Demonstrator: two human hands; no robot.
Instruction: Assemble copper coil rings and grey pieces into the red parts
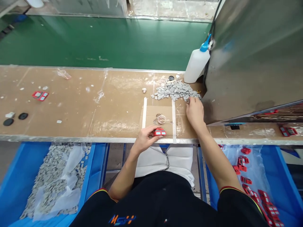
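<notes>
My left hand [145, 138] grips a small red plastic piece with pale window-like panels, like a toy car body [160, 132], near the table's front edge. My right hand [196, 113] is at the right edge of a heap of small flat grey pieces [176, 90], its fingertips pinched together; what is between them, if anything, is hidden. Just beyond the red piece, a small clear round cup [161, 119] with a thin stick rests on a cardboard patch [151, 110] taped down with white strips.
A white squeeze bottle [196, 66] with a blue nozzle stands beside a large metal panel [248, 63]. Behind runs a green belt [106, 44]. Blue bins hold grey pieces [54, 176] at left and red car bodies [267, 201] at right. Another red piece [40, 96] lies far left.
</notes>
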